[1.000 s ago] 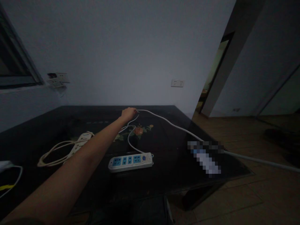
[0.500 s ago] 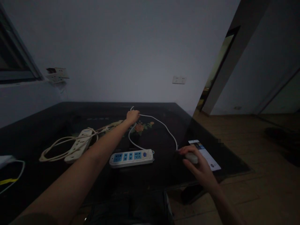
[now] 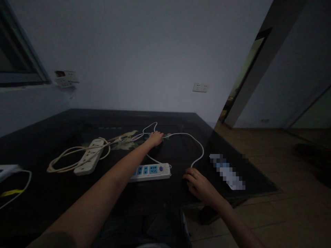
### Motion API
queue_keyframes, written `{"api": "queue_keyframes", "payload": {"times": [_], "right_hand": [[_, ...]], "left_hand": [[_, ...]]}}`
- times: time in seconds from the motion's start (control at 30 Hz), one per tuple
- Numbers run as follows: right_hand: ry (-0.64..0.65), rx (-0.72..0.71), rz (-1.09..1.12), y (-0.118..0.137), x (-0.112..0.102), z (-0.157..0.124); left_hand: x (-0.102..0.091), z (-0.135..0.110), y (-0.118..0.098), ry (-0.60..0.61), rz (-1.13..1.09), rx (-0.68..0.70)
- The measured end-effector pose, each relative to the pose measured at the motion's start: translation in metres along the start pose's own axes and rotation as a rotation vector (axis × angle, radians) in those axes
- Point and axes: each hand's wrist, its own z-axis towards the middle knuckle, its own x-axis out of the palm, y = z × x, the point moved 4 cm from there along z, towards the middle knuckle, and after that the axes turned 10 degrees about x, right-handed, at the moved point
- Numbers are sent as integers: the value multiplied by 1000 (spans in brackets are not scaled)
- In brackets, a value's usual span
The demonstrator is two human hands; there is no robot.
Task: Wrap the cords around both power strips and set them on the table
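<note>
A white power strip with blue sockets (image 3: 152, 174) lies near the front of the dark table, its left end hidden behind my left forearm. Its white cable (image 3: 181, 134) runs over the tabletop in loose bends. Farther back, my left hand (image 3: 156, 138) is closed around the cable, and a thin loop of it sticks up behind the fingers. To the right of the strip, my right hand (image 3: 198, 183) rests low over the table, fingers curled around the cable's other end. Whatever is inside that palm is hidden.
At left lies a second, cream power strip (image 3: 89, 159) with its cord coiled over it. A blurred-out phone (image 3: 229, 174) is right of my right hand. A white object with a cord (image 3: 9, 170) sits at the far left. Wall sockets (image 3: 200, 87) are behind the table.
My right hand has moved left, away from the phone, and turned palm down; the pale block seen in it is now hidden. My left hand has shifted slightly right and nearer with the cable.
</note>
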Motion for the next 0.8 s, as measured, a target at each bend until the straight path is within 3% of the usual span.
{"api": "queue_keyframes", "payload": {"times": [0.27, 0.5, 0.6, 0.7, 0.8], "right_hand": [[41, 55, 57, -1, 1, -4], [93, 113, 45, -6, 6, -9], [96, 128, 13, -6, 4, -9], [22, 148, -63, -6, -3, -6], [-130, 225, -109, -3, -15, 1]], "left_hand": [[-2, -19, 1, -122, -53, 48], [-18, -69, 52, -156, -143, 7], [-24, -96, 62, -144, -199, 28], [-33, -121, 52, -139, -268, 82], [-42, -145, 26, -79, -364, 188]]}}
